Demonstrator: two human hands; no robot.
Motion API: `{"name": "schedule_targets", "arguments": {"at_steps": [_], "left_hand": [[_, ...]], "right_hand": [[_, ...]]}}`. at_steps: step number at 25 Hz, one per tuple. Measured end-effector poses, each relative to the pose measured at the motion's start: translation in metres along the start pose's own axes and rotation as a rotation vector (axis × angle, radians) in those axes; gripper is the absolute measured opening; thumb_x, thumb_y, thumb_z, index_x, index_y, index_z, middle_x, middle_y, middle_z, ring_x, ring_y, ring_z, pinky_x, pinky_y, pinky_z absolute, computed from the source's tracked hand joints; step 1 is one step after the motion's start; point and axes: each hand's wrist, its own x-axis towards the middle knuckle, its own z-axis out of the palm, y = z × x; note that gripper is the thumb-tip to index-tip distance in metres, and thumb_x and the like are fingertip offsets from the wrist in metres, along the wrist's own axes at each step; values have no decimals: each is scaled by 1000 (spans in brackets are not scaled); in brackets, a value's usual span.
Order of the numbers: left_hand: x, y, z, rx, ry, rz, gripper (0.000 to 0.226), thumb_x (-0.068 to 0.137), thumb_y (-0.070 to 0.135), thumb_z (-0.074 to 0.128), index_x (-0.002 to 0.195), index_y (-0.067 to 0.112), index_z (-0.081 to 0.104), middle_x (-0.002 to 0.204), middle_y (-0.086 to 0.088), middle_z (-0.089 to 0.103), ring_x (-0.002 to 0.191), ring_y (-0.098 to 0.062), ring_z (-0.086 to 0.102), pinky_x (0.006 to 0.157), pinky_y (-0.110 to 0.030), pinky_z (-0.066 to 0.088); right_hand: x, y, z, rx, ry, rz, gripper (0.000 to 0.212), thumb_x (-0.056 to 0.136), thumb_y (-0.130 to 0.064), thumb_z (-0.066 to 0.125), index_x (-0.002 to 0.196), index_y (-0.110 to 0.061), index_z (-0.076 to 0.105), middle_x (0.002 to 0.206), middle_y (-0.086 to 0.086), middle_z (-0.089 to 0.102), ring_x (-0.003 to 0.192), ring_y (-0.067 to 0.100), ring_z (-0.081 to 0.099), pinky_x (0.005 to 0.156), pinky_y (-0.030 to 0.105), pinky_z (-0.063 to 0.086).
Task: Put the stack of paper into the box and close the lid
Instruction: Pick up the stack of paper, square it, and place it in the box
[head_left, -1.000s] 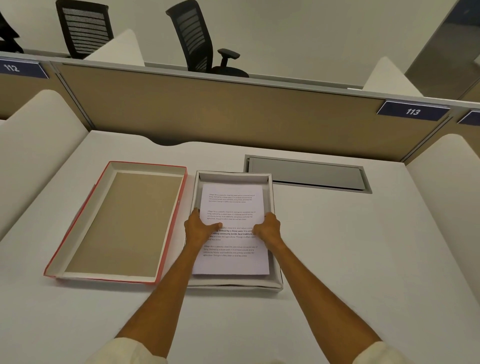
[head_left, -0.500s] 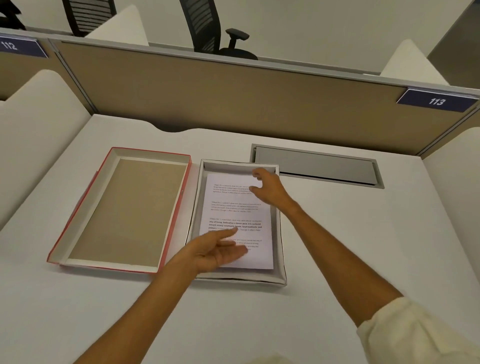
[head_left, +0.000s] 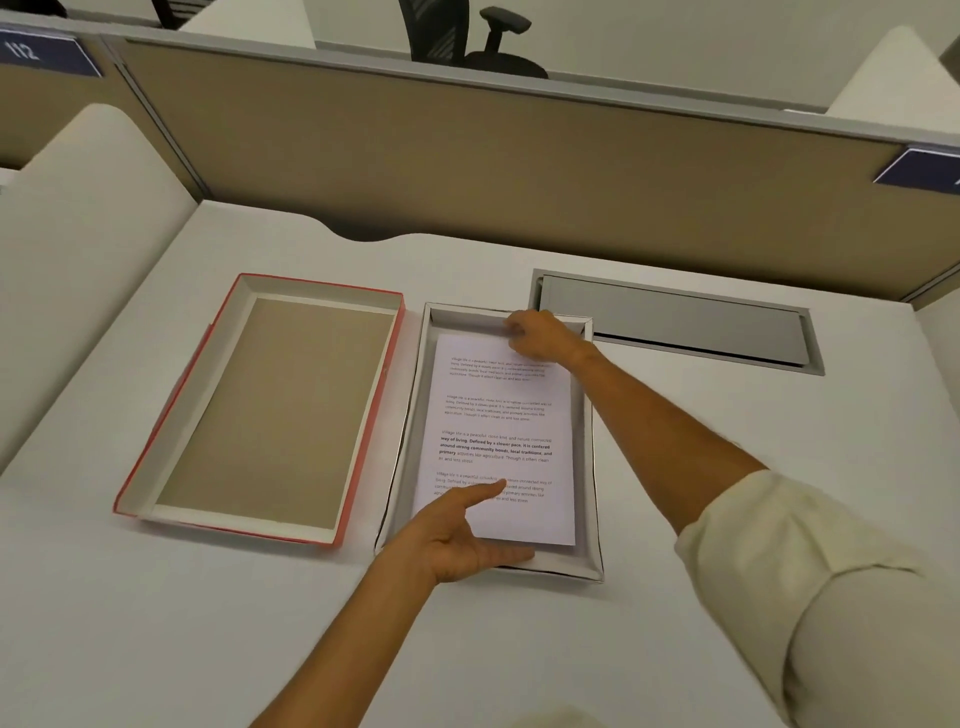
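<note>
The paper (head_left: 501, 441) lies flat inside the box (head_left: 584, 467) on the table (head_left: 675, 519). The left hand (head_left: 457, 540) rests at the paper's near edge, fingers spread and holding nothing. The right hand (head_left: 540, 332), fingers curled, touches its far edge. The lid (head_left: 197, 395) lies upturned just left of the box.

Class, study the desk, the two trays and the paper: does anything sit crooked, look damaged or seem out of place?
Little stands out. The white printed paper stack lies flat inside the grey shallow box, nudged toward its right wall rather than centred. The red-edged cardboard lid lies upturned beside it, at a slight angle to the box. No damage shows.
</note>
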Motion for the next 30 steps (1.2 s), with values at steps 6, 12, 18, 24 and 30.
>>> {"name": "schedule_targets", "arguments": {"at_steps": [6,12,18,24,30], "left_hand": [[18,3,-3,-7,112,-15,40,76,1,79,108,17,61,121,-22,61,110,-52,58,89,-73,46],[28,-2,-6,-90,153,-13,38,77,0,78,106,17,60,120,-23,60,107,-53,59,91,-74,45],[28,-2,-4,-105,150,-13,33,80,2,76,105,16,60,120,-23,60,111,-53,56,97,-72,42],[23,-4,-6,-105,112,-25,35,79,-1,75,106,16,60,122,-24,59,116,-53,54,98,-71,42],[8,1,-13,-67,-4,-59,39,84,7,73,119,15,59,129,-29,60,118,-57,54,105,-68,38]], "right_hand": [[20,-2,4,71,21,-43,28,95,-10,53,115,-1,70,116,16,70,107,31,64,97,38,51],[22,7,13,171,43,-9,28,96,-18,56,109,0,73,110,19,73,102,31,67,95,37,51],[20,8,15,204,46,3,29,97,-21,56,112,-4,73,111,16,73,101,28,67,87,29,49],[15,4,14,187,35,12,31,98,-22,54,112,-1,72,111,18,72,101,31,67,95,38,52],[9,0,10,108,-7,-39,32,101,-18,48,106,6,69,105,22,71,98,35,66,91,42,50]]}}
